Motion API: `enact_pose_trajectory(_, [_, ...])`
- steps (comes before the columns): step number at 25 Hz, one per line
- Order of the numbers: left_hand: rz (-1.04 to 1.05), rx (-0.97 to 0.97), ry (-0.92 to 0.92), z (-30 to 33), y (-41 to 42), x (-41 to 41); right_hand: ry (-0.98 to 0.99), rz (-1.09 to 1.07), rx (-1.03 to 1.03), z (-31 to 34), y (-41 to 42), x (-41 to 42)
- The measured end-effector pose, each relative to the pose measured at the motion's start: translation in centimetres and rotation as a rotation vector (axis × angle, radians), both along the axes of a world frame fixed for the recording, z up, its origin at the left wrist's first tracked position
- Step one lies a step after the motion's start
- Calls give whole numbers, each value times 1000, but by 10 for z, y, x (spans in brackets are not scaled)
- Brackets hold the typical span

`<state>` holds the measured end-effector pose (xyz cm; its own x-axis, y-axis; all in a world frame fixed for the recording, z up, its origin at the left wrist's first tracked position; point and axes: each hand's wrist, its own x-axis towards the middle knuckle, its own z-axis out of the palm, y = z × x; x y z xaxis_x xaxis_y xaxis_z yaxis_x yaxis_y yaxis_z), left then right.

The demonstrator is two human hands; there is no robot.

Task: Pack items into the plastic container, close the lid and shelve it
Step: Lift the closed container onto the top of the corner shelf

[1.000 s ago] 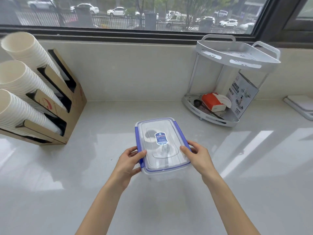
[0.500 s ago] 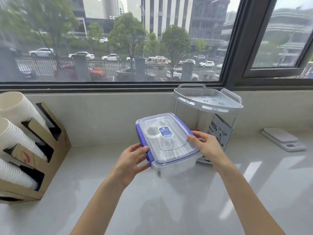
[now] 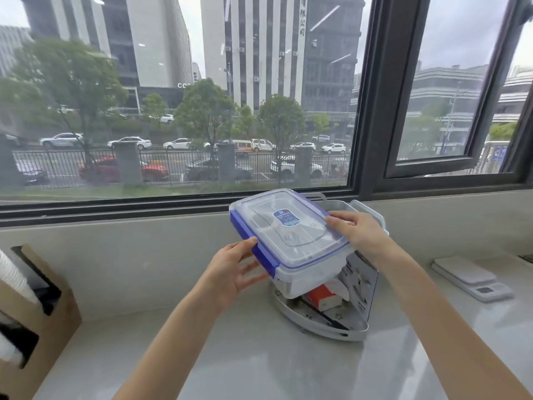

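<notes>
A clear plastic container (image 3: 291, 249) with a blue-clipped lid, shut, is held in the air in front of the two-tier corner shelf (image 3: 372, 215). Its far end reaches about level with the shelf's upper tray. My left hand (image 3: 233, 269) grips the near left side by the blue clip. My right hand (image 3: 357, 229) holds the right edge, thumb on the lid. A blue label sits on the lid's middle. The contents are hard to make out.
The shelf's lower tray (image 3: 331, 327) holds a red-and-white box (image 3: 323, 297) and a printed carton (image 3: 360, 284). A white kitchen scale (image 3: 473, 278) lies at the right. A cardboard holder with paper cups (image 3: 31, 310) stands at the left. A window runs behind the counter.
Both hands have lifted the closed container off the counter and carried it up and right, toward the shelf's upper tray. The view has tilted up.
</notes>
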<state>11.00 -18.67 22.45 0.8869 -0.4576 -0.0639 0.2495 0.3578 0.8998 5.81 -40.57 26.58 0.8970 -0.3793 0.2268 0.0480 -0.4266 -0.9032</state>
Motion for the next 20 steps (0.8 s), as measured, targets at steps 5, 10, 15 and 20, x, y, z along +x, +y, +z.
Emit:
enact_pose_trajectory(5, [-56,-8,-15,20,-42,23,-41,-83,-42,17,-35,30])
enact_pose_trajectory(10, [-76,33,-10,33,-82,50,-100,-166,-46,30,-77,59])
enact_pose_trajectory(15, [-100,45,1,37,-116,76,-132,-199,-91,35,-112,90])
enact_pose_trajectory(20, [-115,32,27,30,-138,96,-116,-193,-95,32,-137,117])
